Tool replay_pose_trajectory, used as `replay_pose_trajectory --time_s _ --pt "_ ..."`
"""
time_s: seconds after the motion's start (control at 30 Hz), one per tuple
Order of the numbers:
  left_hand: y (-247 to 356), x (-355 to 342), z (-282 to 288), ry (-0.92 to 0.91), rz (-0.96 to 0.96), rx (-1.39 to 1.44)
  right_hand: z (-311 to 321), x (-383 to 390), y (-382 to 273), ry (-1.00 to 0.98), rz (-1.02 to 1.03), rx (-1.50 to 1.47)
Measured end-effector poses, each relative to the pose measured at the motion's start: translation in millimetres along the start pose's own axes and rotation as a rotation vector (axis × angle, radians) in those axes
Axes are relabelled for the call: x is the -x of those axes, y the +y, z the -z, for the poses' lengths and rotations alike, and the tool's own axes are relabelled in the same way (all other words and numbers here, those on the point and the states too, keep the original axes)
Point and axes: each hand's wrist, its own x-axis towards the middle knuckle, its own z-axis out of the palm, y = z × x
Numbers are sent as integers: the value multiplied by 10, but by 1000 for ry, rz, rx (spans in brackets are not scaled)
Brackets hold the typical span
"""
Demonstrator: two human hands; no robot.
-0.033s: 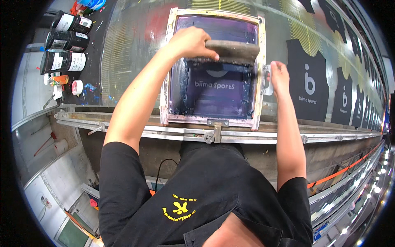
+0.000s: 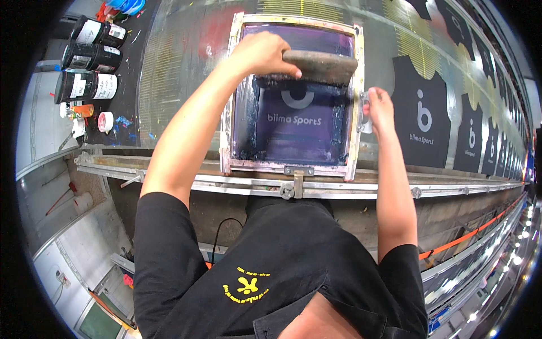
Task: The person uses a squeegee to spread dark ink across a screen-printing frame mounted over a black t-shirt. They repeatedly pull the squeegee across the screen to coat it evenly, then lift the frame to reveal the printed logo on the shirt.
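Observation:
My left hand (image 2: pixel 262 55) grips one end of a wide, ink-stained squeegee (image 2: pixel 324 68), which lies crosswise over the upper half of a screen-printing frame (image 2: pixel 359 51). Below the blade, the dark purple mesh (image 2: pixel 299 141) shows a pale curved shape and a line of lettering. Dark ink rims the mesh edges. At the frame's right side, my right hand (image 2: pixel 381 106) has its fingers curled at a small metal bracket (image 2: pixel 363 116), partly hiding it. A clamp (image 2: pixel 298 179) joins the frame's near edge to the metal rail.
Printed black shirt panels (image 2: pixel 423 113) run along the table to the right. Several black ink tubs (image 2: pixel 87 86) stand at the left, near a small pink-lidded jar (image 2: pixel 105 121). The metal rail (image 2: pixel 226 183) crosses in front of my body.
More of the pale curved shape shows below the squeegee. My right hand has shifted slightly down and left, against the bracket. My left hand keeps its grip.

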Motion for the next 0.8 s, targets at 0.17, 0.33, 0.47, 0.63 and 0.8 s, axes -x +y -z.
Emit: replay_pose_trajectory --time_s 0.17,0.33,0.47,0.63,0.8 --pt "-224 -424 310 112 -53 -124 -182 -117 178 87 139 57" --pt "-358 -602 150 65 -146 -41 -174 -82 168 158 254 82" --pt "-229 -398 -101 187 -126 -16 -156 47 7 146 262 62" --pt "107 135 -353 312 -149 -53 -89 -17 28 214 372 131" --pt "618 1324 -1125 374 -206 -160 -58 214 -155 194 385 140"
